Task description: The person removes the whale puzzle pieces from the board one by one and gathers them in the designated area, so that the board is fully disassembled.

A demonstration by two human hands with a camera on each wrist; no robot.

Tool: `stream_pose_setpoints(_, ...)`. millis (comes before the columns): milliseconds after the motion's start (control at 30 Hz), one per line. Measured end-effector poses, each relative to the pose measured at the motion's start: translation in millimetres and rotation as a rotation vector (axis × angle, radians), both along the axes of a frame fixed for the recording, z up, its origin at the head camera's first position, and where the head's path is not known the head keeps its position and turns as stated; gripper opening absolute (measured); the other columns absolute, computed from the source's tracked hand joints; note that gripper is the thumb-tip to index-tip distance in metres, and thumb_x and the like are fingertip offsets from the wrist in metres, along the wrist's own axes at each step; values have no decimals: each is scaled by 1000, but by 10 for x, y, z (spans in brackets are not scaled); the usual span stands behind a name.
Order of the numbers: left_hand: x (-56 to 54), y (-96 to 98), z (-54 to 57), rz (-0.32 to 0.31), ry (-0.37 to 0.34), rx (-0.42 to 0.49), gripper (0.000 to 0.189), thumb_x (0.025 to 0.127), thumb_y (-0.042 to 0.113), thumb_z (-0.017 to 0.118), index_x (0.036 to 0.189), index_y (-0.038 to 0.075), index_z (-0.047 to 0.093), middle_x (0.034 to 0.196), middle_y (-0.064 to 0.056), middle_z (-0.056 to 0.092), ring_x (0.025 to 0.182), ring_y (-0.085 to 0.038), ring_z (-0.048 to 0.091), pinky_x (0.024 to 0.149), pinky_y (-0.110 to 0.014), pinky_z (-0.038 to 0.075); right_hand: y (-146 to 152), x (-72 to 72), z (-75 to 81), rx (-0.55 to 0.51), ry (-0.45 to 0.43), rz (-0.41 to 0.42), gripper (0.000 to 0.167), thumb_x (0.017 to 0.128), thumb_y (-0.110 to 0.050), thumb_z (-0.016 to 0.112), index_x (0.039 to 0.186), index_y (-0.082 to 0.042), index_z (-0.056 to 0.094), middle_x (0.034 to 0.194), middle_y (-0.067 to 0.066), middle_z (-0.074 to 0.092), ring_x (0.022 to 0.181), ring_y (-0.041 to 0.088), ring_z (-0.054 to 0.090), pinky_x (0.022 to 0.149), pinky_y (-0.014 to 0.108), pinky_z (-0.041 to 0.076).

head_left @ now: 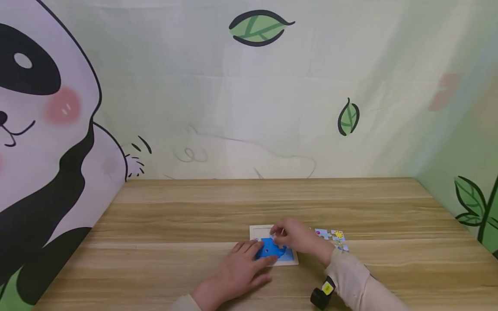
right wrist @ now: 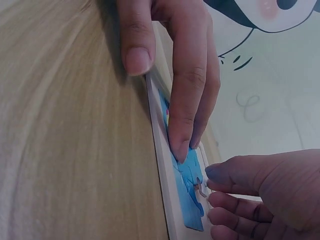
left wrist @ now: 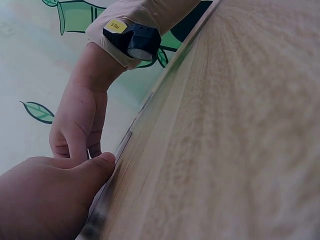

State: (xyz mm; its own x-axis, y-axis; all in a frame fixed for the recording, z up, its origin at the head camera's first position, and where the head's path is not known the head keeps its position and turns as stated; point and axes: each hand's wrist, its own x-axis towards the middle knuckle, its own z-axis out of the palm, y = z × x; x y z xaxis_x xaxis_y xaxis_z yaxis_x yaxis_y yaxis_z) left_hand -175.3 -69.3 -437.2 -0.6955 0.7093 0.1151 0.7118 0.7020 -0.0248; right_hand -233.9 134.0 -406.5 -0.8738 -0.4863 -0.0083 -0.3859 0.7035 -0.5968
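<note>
A framed jigsaw puzzle (head_left: 293, 261) lies on the table with a blue whale picture (head_left: 268, 249) in its lower part. The upper part of its tray shows pale bare board. My left hand (head_left: 243, 268) rests on the puzzle's left side, fingers stretched over the whale and thumb along the lower edge. At the whale's upper side, my right hand (head_left: 297, 235) pinches a small puzzle piece (right wrist: 202, 187) between thumb and curled fingers. Most of that piece is hidden by the fingertips. In the left wrist view, the left hand (left wrist: 55, 195) hides the puzzle's face.
Several loose puzzle pieces (head_left: 337, 235), one with a yellow flower, lie right of the frame, partly behind the right forearm. The wooden table (head_left: 175, 216) reaches back to a wall sheet (head_left: 175, 86) printed with a panda and leaves. A black camera (head_left: 320, 296) sits on the right wrist.
</note>
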Motion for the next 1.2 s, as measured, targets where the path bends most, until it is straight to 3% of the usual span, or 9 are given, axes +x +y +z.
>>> stream_pose_setpoints(167,1,0,-11,4,8,-2,44,98,54,41,138,37,50,144,-9,49,133,-26,46,110,-45,39,-16,-8,-13,4,32,15,12,87,-7,67,98,-3,70,83,2,62,73,11,51,63,20,45)
stream_pose_setpoints(833,21,21,2,21,19,-4,45,96,55,45,136,36,53,143,-8,51,133,-26,47,107,-45,41,-59,-51,-29,-9,10,-17,9,86,-5,68,91,-7,61,84,2,60,75,12,52,63,21,45)
stream_pose_setpoints(1200,29,25,17,35,-17,7,44,96,54,46,136,37,53,144,-7,49,133,-26,46,106,-47,42,-50,-14,9,-38,6,-36,8,88,-2,64,93,-8,61,82,0,61,74,11,53,65,19,48)
